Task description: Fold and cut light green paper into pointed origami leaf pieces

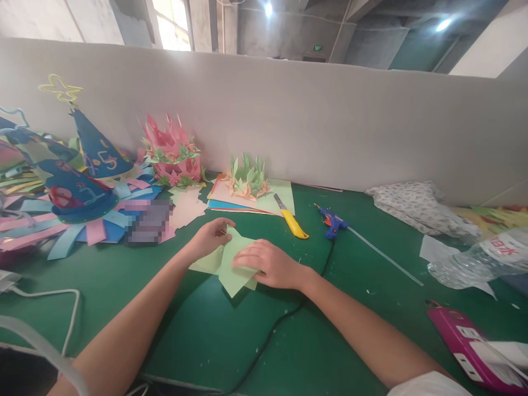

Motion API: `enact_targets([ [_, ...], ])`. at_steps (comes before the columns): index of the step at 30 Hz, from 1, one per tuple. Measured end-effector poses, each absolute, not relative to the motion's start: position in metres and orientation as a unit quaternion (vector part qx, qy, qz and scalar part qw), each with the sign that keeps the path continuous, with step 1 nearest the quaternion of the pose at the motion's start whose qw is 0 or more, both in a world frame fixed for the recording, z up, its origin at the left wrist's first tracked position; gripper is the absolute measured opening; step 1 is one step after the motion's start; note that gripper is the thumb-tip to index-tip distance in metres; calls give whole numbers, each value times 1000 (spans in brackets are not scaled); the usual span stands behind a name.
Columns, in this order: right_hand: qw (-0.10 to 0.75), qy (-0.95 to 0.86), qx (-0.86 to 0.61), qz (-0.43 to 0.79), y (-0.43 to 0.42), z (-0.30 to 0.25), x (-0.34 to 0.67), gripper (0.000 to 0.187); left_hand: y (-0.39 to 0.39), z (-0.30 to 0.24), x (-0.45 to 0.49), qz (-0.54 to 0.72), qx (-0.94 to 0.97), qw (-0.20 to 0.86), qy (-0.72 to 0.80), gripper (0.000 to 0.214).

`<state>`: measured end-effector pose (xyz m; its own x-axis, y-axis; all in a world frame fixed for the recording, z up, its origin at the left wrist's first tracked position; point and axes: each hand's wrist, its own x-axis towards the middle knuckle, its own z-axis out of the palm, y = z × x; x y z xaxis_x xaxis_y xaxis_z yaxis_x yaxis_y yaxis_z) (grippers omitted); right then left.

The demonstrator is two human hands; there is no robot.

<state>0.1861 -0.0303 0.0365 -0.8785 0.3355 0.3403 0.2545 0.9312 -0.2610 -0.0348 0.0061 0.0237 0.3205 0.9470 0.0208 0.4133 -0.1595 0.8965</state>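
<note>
Two hands (209, 240) (270, 265) on green paper (236, 278), one knife (291, 220)

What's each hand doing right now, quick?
Left hand: closed, fingertips pinching the light green paper near its top corner.
Right hand: fingers curled over the same paper; can't tell whether it's gripping.

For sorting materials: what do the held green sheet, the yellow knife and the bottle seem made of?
Green sheet: probably matte paper, thin at edges.
Yellow knife: likely smooth plastic handle, evenly coloured; greyish blade, perhaps dull metal.
Bottle: apparently glossy plastic, transparent with highlights.
</note>
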Motion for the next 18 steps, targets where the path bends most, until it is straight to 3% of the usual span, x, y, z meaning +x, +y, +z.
enact_targets([
  [8, 210, -938, -192, 198, -11, 26, 204, 22, 1, 17, -23, 293, 764, 307, 487, 29],
  [15, 206, -914, -232, 260, -14, 28, 203, 15, -4, 16, -13, 281, 828, 198, 443, 10],
  [18, 205, -903, -256, 278, -13, 28, 203, 19, -5, 22, -14, 243, 863, 208, 390, 18],
])
